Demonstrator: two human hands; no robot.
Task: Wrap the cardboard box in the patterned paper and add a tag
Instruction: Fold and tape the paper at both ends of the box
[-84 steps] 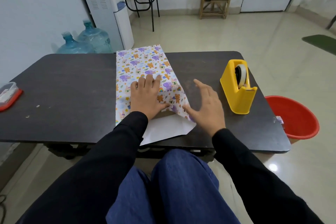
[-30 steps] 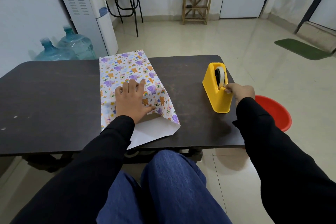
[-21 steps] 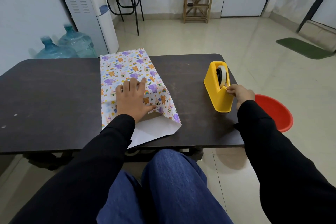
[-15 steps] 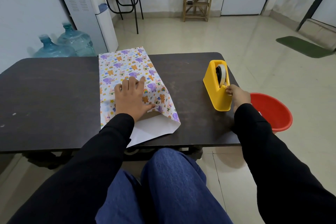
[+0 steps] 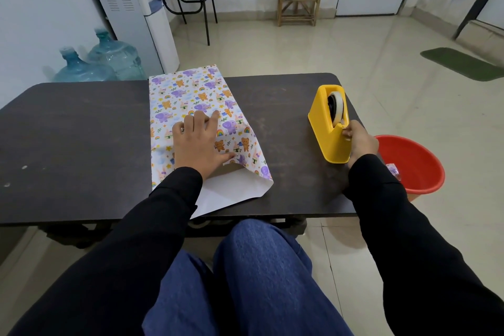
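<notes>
Hands divide the work at a dark table (image 5: 68, 131). The person's left hand (image 5: 197, 142) lies flat with fingers straight, pressing the folded patterned paper (image 5: 201, 101) down onto the cardboard box (image 5: 223, 170). The box sits directly under that palm, and only a brown sliver shows just below the thumb. A white flap of the paper's underside spreads loose toward the wrist. Well off to the side, the right hand (image 5: 361, 140) has its fingers curled and pinching at the cutter end of the yellow tape dispenser (image 5: 327, 123). Whether a strip of tape is actually between the fingertips is too small to tell. A red tub (image 5: 409, 163) stands on the floor just beyond that hand. No tag is in view.

The seam appears to be awaiting its first piece of tape, and the risks follow from that. The fold is held by one palm alone, so any lift or slide of the left hand would likely let the paper spring open or skew across the box. The dispenser is steadied by nothing but its own weight, so a sharp pull could drag or tip it toward the table edge. A strip torn crookedly may curl and stick to itself or to the fingers. The reach back across may also shift the body enough to loosen the pressing palm.
</notes>
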